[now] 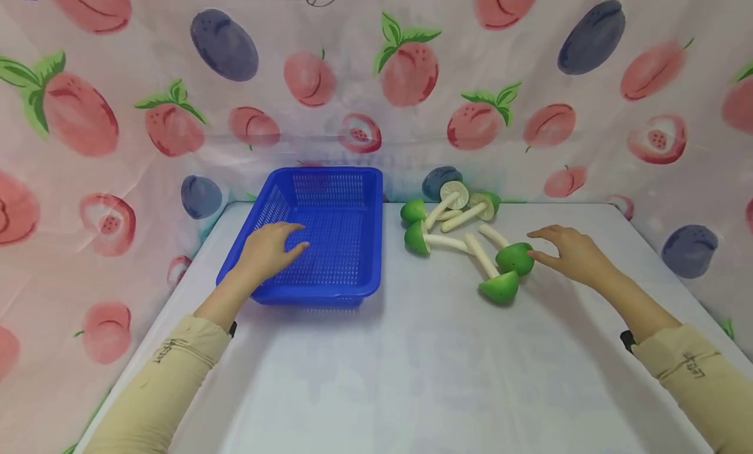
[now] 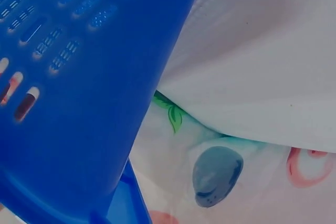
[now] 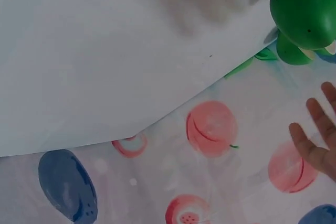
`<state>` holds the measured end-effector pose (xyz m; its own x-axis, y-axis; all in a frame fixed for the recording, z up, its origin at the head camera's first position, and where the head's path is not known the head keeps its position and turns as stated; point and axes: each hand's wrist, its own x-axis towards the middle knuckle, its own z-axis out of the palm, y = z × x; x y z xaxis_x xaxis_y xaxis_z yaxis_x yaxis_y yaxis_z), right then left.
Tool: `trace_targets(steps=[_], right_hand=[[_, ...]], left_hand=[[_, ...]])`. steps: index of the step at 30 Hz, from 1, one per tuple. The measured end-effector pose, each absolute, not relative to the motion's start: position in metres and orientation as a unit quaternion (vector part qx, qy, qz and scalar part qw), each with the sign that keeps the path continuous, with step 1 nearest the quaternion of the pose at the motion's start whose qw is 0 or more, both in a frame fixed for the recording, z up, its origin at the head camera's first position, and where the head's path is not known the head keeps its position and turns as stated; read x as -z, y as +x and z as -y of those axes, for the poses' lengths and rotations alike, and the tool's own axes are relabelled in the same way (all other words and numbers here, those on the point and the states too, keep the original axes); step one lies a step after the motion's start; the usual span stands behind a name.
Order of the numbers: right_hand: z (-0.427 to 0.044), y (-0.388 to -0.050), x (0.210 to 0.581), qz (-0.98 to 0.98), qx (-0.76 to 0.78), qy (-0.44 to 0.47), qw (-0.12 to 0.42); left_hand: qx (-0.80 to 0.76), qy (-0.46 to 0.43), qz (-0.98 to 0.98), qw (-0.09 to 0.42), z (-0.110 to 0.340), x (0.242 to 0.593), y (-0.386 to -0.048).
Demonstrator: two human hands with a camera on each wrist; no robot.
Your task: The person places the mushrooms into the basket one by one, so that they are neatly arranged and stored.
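A blue plastic basket (image 1: 370, 245) with slotted sides stands on the left half of the white table. Over its left side hovers my left hand (image 1: 267, 250), fingers loosely extended and holding nothing. In the left wrist view the basket wall (image 2: 105, 103) fills the left side, and the hand is out of sight. To the right of the basket lie several model mushrooms with green caps and pale stems. My right hand (image 1: 573, 253) is beside the nearer mushroom cap (image 1: 514, 259), its fingers apart; whether they touch it I cannot tell. Fingers (image 3: 315, 116) of this hand show in the right wrist view.
One more mushroom (image 1: 500, 288) lies nearest the front, and others such as the upright-gilled one (image 1: 454, 194) cluster at the back edge. A fruit-printed cloth (image 1: 365, 62) hangs behind and beside the white table (image 1: 435, 362).
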<state>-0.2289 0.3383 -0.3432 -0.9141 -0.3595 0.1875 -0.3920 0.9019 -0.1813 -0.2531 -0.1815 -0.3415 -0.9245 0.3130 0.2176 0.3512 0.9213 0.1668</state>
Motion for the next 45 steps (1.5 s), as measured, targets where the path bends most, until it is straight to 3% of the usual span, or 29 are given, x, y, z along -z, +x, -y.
trace_targets(steps=[16, 34, 41, 45], right_hand=[[-0.319, -0.243, 0.350, 0.936, -0.109, 0.307, 0.133], [-0.295, -0.257, 0.355, 0.926, -0.096, 0.362, 0.054], [-0.286, -0.262, 0.356, 0.919, -0.063, 0.389, 0.010], [-0.280, -0.265, 0.361, 0.910, -0.031, 0.412, 0.022]], left_hand=[[0.116, -0.155, 0.975, 0.109, 0.210, 0.340, -0.227], [0.183, -0.121, 0.975, 0.037, 0.231, 0.349, -0.229], [0.130, -0.102, 0.986, 0.017, 0.233, 0.360, -0.233], [0.125, -0.093, 0.988, 0.012, 0.232, 0.361, -0.233]])
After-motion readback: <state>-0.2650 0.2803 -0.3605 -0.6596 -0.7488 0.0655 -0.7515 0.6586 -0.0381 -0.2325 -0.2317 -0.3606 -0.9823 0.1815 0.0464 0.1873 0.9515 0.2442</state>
